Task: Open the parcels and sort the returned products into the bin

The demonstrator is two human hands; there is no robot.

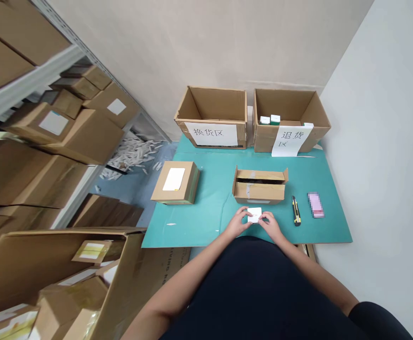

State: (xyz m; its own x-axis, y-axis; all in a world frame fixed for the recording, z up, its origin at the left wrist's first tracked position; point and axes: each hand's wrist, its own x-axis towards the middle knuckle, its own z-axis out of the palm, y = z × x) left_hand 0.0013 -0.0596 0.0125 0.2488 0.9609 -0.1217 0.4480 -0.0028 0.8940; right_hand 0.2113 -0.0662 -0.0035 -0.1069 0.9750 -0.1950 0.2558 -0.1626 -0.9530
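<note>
A small white box (254, 213) is held between my two hands near the front edge of the green table. The fingers of my left hand (239, 224) grip its left side. My right hand (272, 226) pinches it at the right side. Just beyond the white box stands a brown cardboard box (259, 191), its top flaps parted by a dark gap. A yellow and black utility knife (296, 211) lies to the right of my right hand.
Two labelled cartons, a left one (211, 134) and a right one (263, 138) with small boxes inside, stand at the table's (206, 165) back. A closed box (176, 184) sits left. A pink, blurred-out object (316, 205) lies right. Shelves (50, 71) and a large open carton (131, 264) flank the left.
</note>
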